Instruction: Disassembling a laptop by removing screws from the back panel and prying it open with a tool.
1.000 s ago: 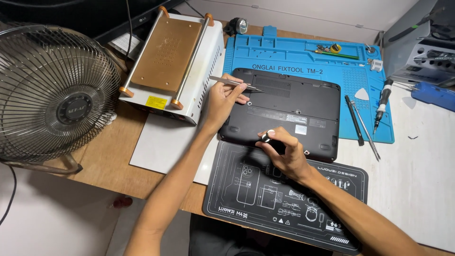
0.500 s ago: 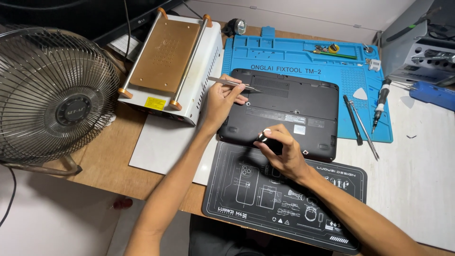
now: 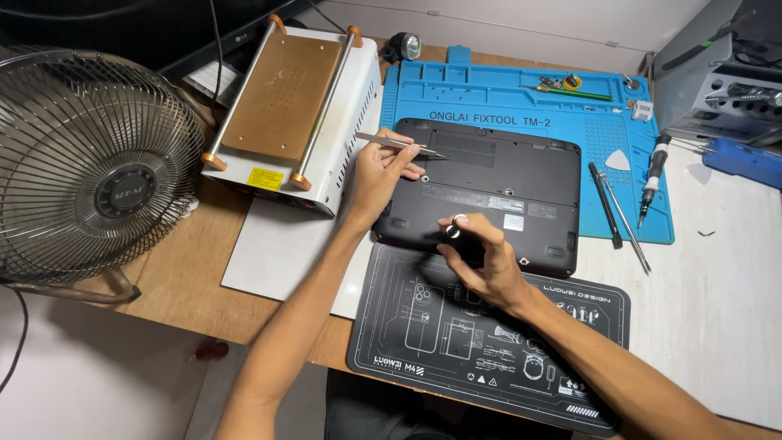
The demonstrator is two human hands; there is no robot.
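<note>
A black laptop point(image 3: 505, 175) lies bottom-up across a blue work mat point(image 3: 489, 94) and a black mat point(image 3: 423, 334). My left hand point(image 3: 379, 175) rests on the laptop's upper left corner and holds metal tweezers point(image 3: 399, 145), whose tips point right over the vent. My right hand point(image 3: 485, 265) grips a small screwdriver point(image 3: 454, 226) with a silver cap. It stands upright on the laptop's base near the front edge. The screwdriver's tip is hidden by my fingers.
A white machine with a copper-coloured plate point(image 3: 289, 106) stands left of the laptop, and a metal fan point(image 3: 90, 171) stands further left. Another screwdriver point(image 3: 652, 175), two long tools point(image 3: 607, 204) and a white pick point(image 3: 621, 160) lie on the mat's right side. Grey equipment point(image 3: 733, 90) stands at the right rear.
My right hand's fingers have shifted around the screwdriver, and its silver cap now shows between them. The left hand and tweezers have stayed in place.
</note>
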